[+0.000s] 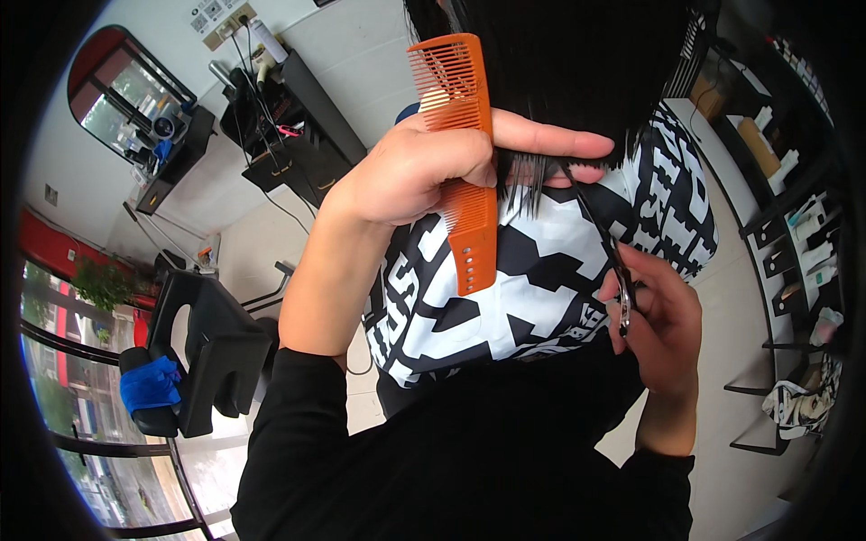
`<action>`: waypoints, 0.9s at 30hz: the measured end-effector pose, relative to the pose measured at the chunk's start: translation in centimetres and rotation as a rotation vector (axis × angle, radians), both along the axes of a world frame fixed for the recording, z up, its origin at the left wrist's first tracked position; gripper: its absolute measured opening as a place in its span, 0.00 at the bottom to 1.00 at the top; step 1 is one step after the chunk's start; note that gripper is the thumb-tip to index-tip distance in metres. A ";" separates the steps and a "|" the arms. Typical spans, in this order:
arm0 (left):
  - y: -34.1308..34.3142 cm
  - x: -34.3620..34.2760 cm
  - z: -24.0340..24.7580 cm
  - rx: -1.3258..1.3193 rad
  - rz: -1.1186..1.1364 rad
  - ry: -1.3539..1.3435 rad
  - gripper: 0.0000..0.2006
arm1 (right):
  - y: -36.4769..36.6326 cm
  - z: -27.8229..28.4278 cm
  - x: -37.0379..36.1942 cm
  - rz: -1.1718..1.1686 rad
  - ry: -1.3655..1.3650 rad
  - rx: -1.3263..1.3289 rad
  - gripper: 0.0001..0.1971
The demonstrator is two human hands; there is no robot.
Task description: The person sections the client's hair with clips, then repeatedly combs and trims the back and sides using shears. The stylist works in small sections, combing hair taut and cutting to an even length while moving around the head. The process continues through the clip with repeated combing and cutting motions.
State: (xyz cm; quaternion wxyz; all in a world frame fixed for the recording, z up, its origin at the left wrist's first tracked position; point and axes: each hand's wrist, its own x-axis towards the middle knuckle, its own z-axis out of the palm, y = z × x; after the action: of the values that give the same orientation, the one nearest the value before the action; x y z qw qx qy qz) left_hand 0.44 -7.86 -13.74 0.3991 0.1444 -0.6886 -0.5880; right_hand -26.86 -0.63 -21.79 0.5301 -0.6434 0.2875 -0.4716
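A seated person with straight dark hair (568, 63) is in front of me, covered by a black-and-white patterned cape (519, 293). My left hand (401, 171) is closed round an orange comb (477, 257), pinned upright under the thumb. Between its stretched index and middle fingers a flat section of hair is held, with the ends hanging below them. My right hand (666, 316) grips a pair of hairdressing scissors (624, 293) by the handles. The blades point up and left, with their tips at the hair ends by my left fingers. Whether the blades are parted is hard to make out.
At far left a black salon chair (221, 343) carries a blue cloth (151, 383). A dark cabinet (307, 126) with trailing cords stands by the wall, beside a mirror (126, 90). Shelves with bottles (816, 239) line the right side.
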 end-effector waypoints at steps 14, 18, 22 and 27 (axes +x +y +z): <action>-0.1 0.1 0.0 0.031 -0.040 0.036 0.27 | -0.1 0.1 -0.2 -0.013 -0.032 0.029 0.27; -0.3 0.1 0.3 0.006 -0.022 -0.021 0.26 | 0.3 -0.3 -0.7 -0.003 -0.008 -0.013 0.27; -0.1 0.1 0.0 -0.020 -0.025 0.009 0.27 | -0.2 0.1 -0.2 0.026 -0.005 -0.026 0.26; 0.0 0.1 0.4 -0.007 -0.004 -0.021 0.26 | 0.4 -0.1 -0.5 -0.012 0.002 0.034 0.26</action>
State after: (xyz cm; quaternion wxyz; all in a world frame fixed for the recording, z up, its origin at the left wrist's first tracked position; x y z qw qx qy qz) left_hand 0.57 -7.81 -13.33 0.3911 0.1476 -0.6952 -0.5847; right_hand -27.39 -0.26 -21.89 0.5375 -0.6332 0.3000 -0.4691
